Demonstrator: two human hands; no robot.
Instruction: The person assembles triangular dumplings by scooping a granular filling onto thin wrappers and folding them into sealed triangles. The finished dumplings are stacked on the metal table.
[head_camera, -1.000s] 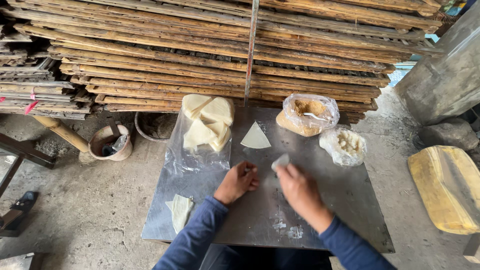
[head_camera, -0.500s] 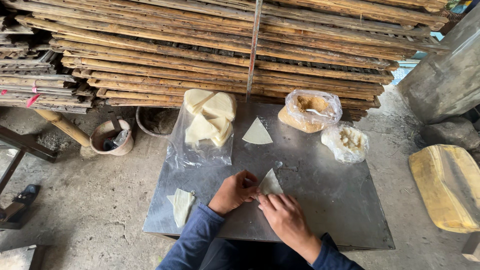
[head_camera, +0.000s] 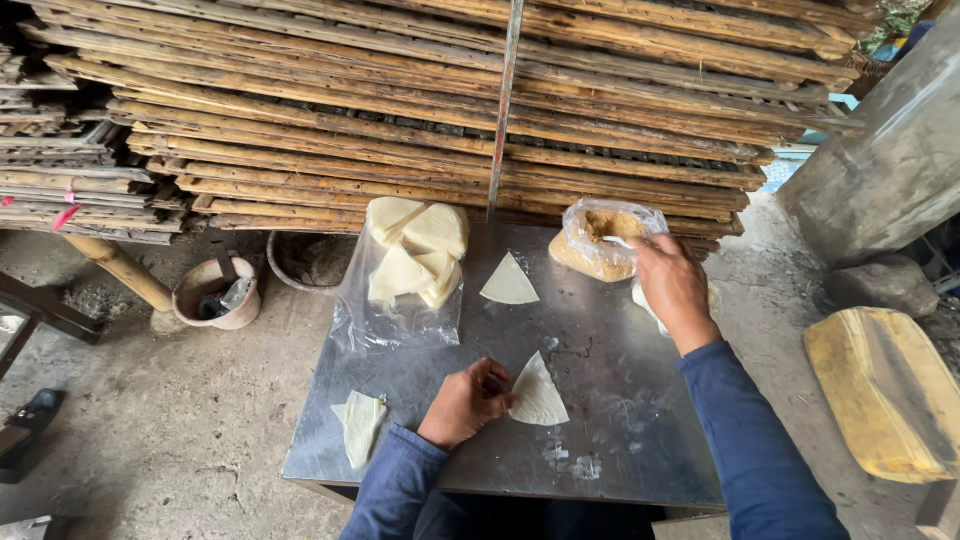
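My left hand (head_camera: 468, 402) pinches the edge of a pale triangular wrapper folded into a cone (head_camera: 537, 392) on the metal table (head_camera: 600, 350). My right hand (head_camera: 672, 285) reaches to the far right, holding a small white spoon (head_camera: 619, 241) at the open plastic bag of brown crumbly filling (head_camera: 603, 238). It partly covers a second white bag (head_camera: 645, 300). A flat triangular wrapper (head_camera: 509, 281) lies in the table's middle. A stack of pale wrappers (head_camera: 415, 252) sits on clear plastic at the back left.
A folded wrapper (head_camera: 360, 425) lies at the table's near-left corner. Stacked bamboo racks (head_camera: 450, 110) rise right behind the table. A clay pot (head_camera: 213, 293) stands on the concrete floor to the left. A yellow block (head_camera: 890, 390) sits to the right.
My right hand left the wrapper and moved up and right to the bag of brown filling. My left hand stayed on the wrapper, which now lies as a cone.
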